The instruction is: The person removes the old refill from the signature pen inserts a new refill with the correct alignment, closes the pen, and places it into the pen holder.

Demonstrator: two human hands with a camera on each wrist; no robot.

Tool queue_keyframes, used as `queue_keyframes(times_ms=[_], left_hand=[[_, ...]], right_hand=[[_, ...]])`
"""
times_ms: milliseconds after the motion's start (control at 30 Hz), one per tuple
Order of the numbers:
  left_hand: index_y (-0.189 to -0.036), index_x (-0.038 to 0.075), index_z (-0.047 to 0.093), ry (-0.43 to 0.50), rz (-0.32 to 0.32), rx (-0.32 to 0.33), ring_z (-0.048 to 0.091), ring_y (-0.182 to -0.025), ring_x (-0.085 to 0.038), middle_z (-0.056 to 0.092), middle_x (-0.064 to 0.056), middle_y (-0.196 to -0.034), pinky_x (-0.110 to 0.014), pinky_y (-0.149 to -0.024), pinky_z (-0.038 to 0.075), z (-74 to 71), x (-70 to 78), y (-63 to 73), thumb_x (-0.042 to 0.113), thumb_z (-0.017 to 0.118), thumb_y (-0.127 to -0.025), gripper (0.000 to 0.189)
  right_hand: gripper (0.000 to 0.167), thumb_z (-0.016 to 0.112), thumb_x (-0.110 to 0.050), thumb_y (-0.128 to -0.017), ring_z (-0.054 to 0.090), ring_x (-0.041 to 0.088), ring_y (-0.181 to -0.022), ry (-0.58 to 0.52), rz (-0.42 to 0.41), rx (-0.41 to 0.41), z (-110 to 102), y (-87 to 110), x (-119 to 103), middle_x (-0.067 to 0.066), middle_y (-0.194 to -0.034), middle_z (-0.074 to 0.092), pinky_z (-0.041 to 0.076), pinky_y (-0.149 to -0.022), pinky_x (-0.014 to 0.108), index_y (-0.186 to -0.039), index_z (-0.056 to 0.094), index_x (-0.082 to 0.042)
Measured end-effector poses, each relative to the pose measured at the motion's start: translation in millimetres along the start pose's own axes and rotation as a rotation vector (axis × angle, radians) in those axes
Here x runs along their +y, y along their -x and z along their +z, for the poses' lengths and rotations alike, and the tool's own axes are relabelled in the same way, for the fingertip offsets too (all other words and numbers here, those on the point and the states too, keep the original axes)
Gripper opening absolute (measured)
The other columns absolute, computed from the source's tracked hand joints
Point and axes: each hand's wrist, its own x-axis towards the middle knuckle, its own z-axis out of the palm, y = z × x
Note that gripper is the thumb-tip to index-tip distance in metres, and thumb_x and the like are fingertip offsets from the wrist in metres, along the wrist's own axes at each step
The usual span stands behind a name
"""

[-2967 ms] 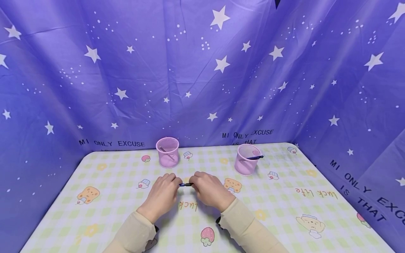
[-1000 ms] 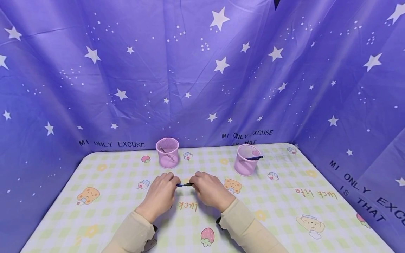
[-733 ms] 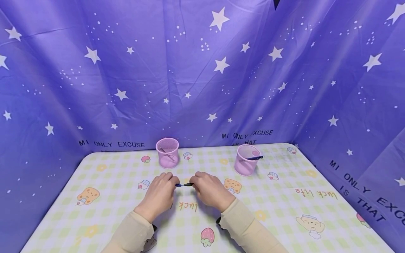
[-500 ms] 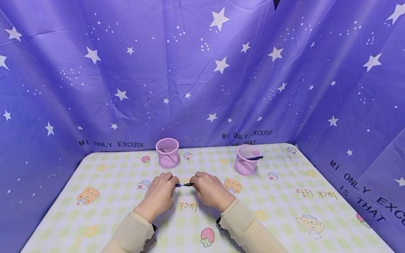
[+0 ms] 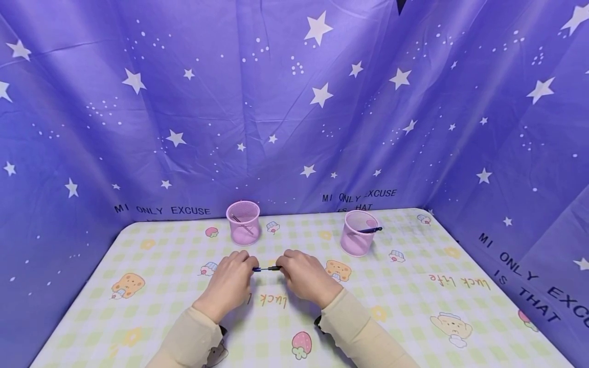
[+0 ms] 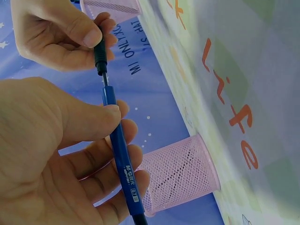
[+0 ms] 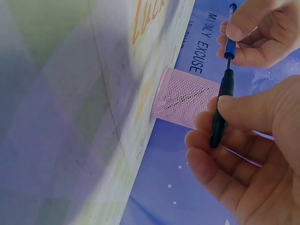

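A ballpoint pen is parted in two between my hands, level above the table. My left hand (image 5: pixel 230 280) pinches its blue barrel (image 6: pixel 123 161) between thumb and fingers; white lettering and "0.7" show on it. With thumb and fingertips, my right hand (image 5: pixel 307 276) pinches the black ribbed front section (image 7: pixel 221 110), its tapered end pointing away from the barrel. A thin dark refill (image 6: pixel 105 79) bridges the gap between both parts, its barrel end hidden inside.
Behind my left hand stands a pink mesh cup (image 5: pixel 244 232) holding thin sticks. Another pink mesh cup (image 5: pixel 356 243) at the back right has a dark blue pen (image 5: pixel 370 230) leaning over its rim. A starry purple curtain (image 5: pixel 285 102) closes off the table's back.
My left hand has drifted left with the blue barrel, widening the gap and baring more of the refill. The right hand has stayed nearly still with the black section.
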Motion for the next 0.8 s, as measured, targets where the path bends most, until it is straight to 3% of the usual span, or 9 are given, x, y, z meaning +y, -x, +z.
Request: queue_keyframes(times_ms=[800], left_hand=[[-0.088,0.008,0.068,0.016,-0.016,-0.010,0.055,-0.074,-0.022,0.055,-0.001,-0.079,-0.037,-0.070,0.046,-3.5,-4.8,0.2,0.000,0.073,-0.075,0.016]], right_hand=[[0.013,0.068,-0.009,-0.085,0.062,0.015,-0.081,-0.009,0.013,0.006,0.2,-0.8,3.0,-0.004,-0.084,0.060,0.052,-0.072,0.032,-0.096,0.070,-0.014]])
